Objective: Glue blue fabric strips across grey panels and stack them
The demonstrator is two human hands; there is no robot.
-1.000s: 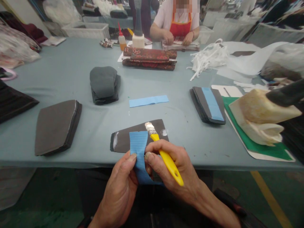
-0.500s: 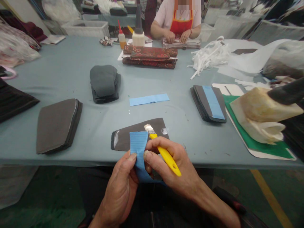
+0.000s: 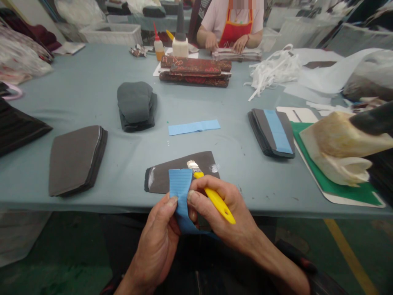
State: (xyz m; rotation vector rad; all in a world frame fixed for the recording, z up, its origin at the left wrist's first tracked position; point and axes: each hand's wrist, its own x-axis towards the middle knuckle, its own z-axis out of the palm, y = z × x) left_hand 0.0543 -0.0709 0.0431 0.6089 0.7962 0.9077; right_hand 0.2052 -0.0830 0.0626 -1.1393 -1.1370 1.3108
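Both hands pinch a blue ribbed strip point(image 3: 180, 189) at the table's near edge. My left hand point(image 3: 159, 241) grips its left side with the thumb on top. My right hand point(image 3: 219, 213) pinches its right side and also carries a yellow-handled brush point(image 3: 211, 196), bristles pointing away. Just beyond lies a dark grey cut piece point(image 3: 181, 174) with white glue smears at both ends.
A second blue strip point(image 3: 194, 127) lies mid-table. Grey piece stacks sit left point(image 3: 75, 159) and centre point(image 3: 135, 104); a stack topped with blue point(image 3: 272, 132) lies right. A green mat point(image 3: 331, 186) holds a cream lump. Across the table a person in a red apron point(image 3: 235, 32) handles material near glue bottles point(image 3: 179, 41).
Hands, strip and brush have stayed almost still; the brush handle tilted slightly lower. The view shifted a little.
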